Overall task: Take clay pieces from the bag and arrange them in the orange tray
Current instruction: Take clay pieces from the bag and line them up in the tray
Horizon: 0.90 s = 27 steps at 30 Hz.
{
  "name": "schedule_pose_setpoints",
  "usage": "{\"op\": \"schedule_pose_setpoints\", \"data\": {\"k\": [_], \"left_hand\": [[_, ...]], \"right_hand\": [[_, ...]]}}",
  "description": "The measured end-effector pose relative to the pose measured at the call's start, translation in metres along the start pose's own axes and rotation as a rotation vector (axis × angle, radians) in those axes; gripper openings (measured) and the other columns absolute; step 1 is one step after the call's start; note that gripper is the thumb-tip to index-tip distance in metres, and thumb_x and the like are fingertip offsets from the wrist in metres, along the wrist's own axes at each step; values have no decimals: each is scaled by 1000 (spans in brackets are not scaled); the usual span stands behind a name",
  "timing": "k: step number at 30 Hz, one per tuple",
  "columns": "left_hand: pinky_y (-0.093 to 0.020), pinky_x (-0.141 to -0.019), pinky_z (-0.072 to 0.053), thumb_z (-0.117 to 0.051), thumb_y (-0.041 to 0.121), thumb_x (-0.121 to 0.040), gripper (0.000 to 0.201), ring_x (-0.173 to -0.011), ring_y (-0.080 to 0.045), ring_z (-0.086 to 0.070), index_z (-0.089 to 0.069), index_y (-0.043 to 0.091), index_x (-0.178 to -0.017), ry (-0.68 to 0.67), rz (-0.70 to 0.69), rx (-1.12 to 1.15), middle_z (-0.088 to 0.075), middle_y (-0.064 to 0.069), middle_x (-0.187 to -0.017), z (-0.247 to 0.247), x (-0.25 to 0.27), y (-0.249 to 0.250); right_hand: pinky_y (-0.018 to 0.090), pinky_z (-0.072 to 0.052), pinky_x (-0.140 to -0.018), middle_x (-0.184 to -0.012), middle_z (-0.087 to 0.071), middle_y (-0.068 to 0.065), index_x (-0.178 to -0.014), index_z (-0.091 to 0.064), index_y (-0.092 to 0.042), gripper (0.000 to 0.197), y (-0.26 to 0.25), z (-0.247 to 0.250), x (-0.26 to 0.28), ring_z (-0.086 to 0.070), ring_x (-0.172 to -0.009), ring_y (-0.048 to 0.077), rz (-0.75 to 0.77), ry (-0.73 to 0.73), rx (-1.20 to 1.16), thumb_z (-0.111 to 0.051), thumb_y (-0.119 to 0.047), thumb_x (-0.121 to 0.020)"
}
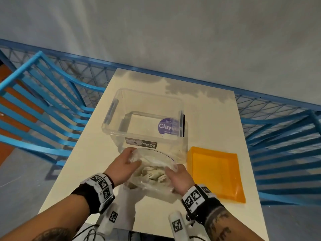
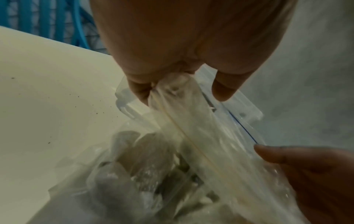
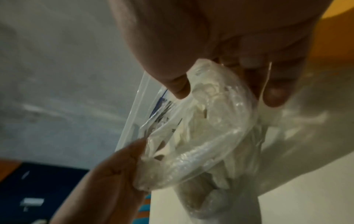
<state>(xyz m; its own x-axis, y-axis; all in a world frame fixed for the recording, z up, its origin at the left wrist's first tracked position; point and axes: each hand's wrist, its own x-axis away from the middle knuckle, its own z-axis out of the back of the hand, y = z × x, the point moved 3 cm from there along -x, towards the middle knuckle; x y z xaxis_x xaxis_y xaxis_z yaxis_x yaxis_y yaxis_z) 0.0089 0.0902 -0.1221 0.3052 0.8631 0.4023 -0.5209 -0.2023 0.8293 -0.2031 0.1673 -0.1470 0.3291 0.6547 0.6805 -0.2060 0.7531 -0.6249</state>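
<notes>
A clear plastic zip bag (image 1: pixel 152 173) holding several pale clay pieces (image 1: pixel 153 175) sits at the table's near middle, its mouth spread apart. My left hand (image 1: pixel 125 164) pinches the left rim of the mouth; in the left wrist view the left hand (image 2: pixel 172 84) has thumb and fingers closed on bunched plastic above the clay pieces (image 2: pixel 134 159). My right hand (image 1: pixel 175 178) pinches the right rim; the right wrist view shows the right hand (image 3: pixel 220 84) gripping the bag (image 3: pixel 201 136). The orange tray (image 1: pixel 217 173) lies empty to the right of the bag.
A clear storage box (image 1: pixel 145 122) with a purple clay label stands just behind the bag. The cream table (image 1: pixel 97 146) is flanked by blue slatted chairs (image 1: pixel 43 108) on both sides, with a blue rail and grey wall behind.
</notes>
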Motion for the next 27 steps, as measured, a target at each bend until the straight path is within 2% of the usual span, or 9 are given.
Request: {"op": "schedule_pose_setpoints", "data": {"k": [2, 5, 7, 9, 12, 15, 20, 23, 27], "left_hand": [[-39, -108, -37, -62, 40, -81, 64, -120, -14, -46, -41, 25, -139, 46, -121, -189, -47, 9, -132, -1, 3, -7], [-46, -101, -38, -64, 42, -80, 34, -127, -26, -38, -52, 37, -112, 237, -323, -465, -41, 5, -143, -4, 11, -4], [-51, -101, -36, -67, 45, -83, 16, -138, -32, -27, -60, 36, -95, 217, -251, -662, -29, 3, -156, -11, 12, -4], [-53, -108, -32, -64, 53, -83, 26, -145, -33, -14, -63, 38, -104, 100, -58, -777, -12, 1, -163, -17, 10, -13], [-49, -108, -33, -62, 53, -77, 57, -142, -30, -19, -49, 42, -132, 3, 47, -804, -15, 3, -161, -18, 10, -20], [-46, -105, -37, -58, 47, -80, 69, -138, -28, -25, -34, 37, -144, 8, -28, -873, -15, 3, -160, -20, 15, -16], [-50, -97, -42, -70, 33, -71, 48, -131, -31, -32, -60, 31, -117, 133, -253, -828, -30, -3, -156, -23, 27, 1], [-43, -85, -52, -73, 21, -73, 23, -108, -26, -50, -67, 23, -94, 156, -529, -696, -58, 0, -119, -30, 28, 14], [-33, -97, -46, -55, 33, -87, 31, -115, -24, -51, -61, 17, -113, -55, -268, -829, -59, -2, -118, -48, 1, 7]], "right_hand": [[36, -51, -94, -131, -58, 4, -141, -37, -22, 68, 0, 3, 1, -61, -111, 25, 47, 73, 92, -60, -53, -84], [29, -39, -104, -140, -41, 0, -129, -45, -24, 45, -12, 14, 7, -47, -126, 21, 312, 233, 214, -64, -32, -89], [23, -32, -105, -141, -35, -3, -104, -53, -31, 20, -26, 14, 14, -37, -131, 19, 508, 265, 417, -64, -23, -90], [28, -32, -107, -146, -30, -5, -94, -57, -35, 16, -30, 6, 13, -30, -134, 21, 466, 129, 638, -62, -21, -88], [35, -39, -109, -144, -35, 3, -131, -52, -33, 50, -28, 2, 7, -35, -134, 24, 227, -48, 819, -59, -14, -86], [35, -35, -114, -151, -31, 5, -150, -28, -24, 74, -30, 6, 9, -32, -140, 24, 246, -44, 789, -57, -8, -84], [29, -29, -116, -152, -28, -7, -135, -51, -32, 47, -14, 18, 23, -31, -140, 15, 475, 51, 562, -60, -27, -90], [25, -31, -110, -144, -39, -8, -113, -63, -32, 26, 9, 43, 29, -37, -135, 13, 530, 196, 436, -62, -24, -89], [35, -35, -109, -144, -43, -10, -129, -51, -35, 43, 55, 77, 27, -38, -134, 16, 341, 148, 693, -54, -26, -87]]}}
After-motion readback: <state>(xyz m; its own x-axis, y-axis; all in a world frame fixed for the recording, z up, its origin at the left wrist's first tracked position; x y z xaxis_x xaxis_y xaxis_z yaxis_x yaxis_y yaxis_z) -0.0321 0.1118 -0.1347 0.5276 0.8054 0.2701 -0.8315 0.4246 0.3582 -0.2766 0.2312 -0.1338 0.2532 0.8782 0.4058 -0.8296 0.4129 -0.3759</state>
